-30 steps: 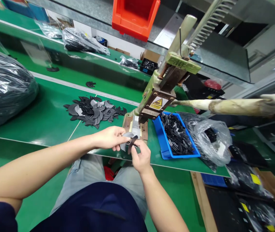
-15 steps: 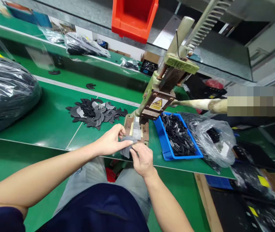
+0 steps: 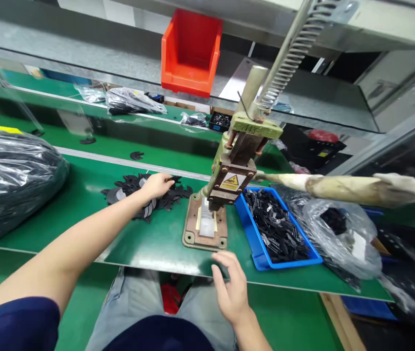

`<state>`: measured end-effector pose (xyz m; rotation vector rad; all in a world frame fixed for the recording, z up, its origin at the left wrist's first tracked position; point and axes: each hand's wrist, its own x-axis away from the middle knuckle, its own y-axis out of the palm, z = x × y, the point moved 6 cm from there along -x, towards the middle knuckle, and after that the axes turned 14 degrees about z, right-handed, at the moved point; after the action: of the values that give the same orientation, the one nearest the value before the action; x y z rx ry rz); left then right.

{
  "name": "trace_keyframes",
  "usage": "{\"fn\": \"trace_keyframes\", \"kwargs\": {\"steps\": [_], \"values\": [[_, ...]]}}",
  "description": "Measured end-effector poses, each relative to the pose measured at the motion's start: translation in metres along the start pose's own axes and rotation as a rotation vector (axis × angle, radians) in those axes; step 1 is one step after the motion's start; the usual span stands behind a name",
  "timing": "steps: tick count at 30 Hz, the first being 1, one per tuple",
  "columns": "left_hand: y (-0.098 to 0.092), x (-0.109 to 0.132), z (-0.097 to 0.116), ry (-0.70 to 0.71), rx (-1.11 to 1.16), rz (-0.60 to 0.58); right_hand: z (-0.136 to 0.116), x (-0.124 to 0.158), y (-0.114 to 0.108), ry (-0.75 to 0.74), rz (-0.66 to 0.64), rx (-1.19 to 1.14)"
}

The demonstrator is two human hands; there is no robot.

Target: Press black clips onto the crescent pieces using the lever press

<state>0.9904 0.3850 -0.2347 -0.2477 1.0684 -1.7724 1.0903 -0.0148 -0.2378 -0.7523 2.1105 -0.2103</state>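
Note:
My left hand reaches over a pile of thin, dark, crescent-shaped pieces on the green bench. Its fingers are pressed together at the right side of the pile; what lies between them is too small to make out. My right hand is open at the bench's front edge, thumb and fingers apart, holding nothing. Just beyond it stands a hand press with a warning label and a long, wrapped lever. A pale block sits on the press's brown base.
A blue tray full of small black parts stands right of the press, beside a clear plastic bag. A large wrapped bundle lies at the left. An orange bin is on the shelf above.
My left hand has left the grey curved pieces by the press and moved up and left to the pile. My right hand has let go and opened. The view has tilted upward.

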Motion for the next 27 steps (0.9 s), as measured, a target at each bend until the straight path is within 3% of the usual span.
{"fn": "trace_keyframes", "kwargs": {"steps": [3,5,7,9,13,17,20,22,24,27], "values": [[0.001,-0.063,0.008,0.040,-0.147,0.102,0.002,0.002,-0.010,0.003,0.013,0.034],[0.005,-0.087,0.016,0.039,-0.152,0.135,0.004,0.001,-0.022,-0.005,0.039,0.083],[0.010,-0.094,0.019,0.034,-0.158,0.140,0.009,-0.002,-0.040,-0.022,0.072,0.142],[0.014,-0.084,0.017,0.031,-0.162,0.127,0.018,-0.008,-0.065,-0.042,0.114,0.205],[0.014,-0.022,0.019,0.178,-0.067,0.125,0.056,-0.031,-0.129,-0.043,0.232,0.419],[0.014,0.083,0.030,0.344,0.126,0.121,0.100,-0.051,-0.170,0.104,0.131,0.760],[0.022,0.158,0.028,0.382,0.234,0.032,0.119,-0.051,-0.179,0.244,-0.015,0.864],[0.029,0.191,0.023,0.384,0.291,-0.008,0.123,-0.051,-0.179,0.288,-0.041,0.899],[0.033,0.210,0.017,0.383,0.325,-0.024,0.124,-0.051,-0.178,0.310,-0.038,0.927],[0.035,0.216,0.012,0.330,0.320,-0.008,0.125,-0.055,-0.173,0.326,-0.053,0.952]]}}
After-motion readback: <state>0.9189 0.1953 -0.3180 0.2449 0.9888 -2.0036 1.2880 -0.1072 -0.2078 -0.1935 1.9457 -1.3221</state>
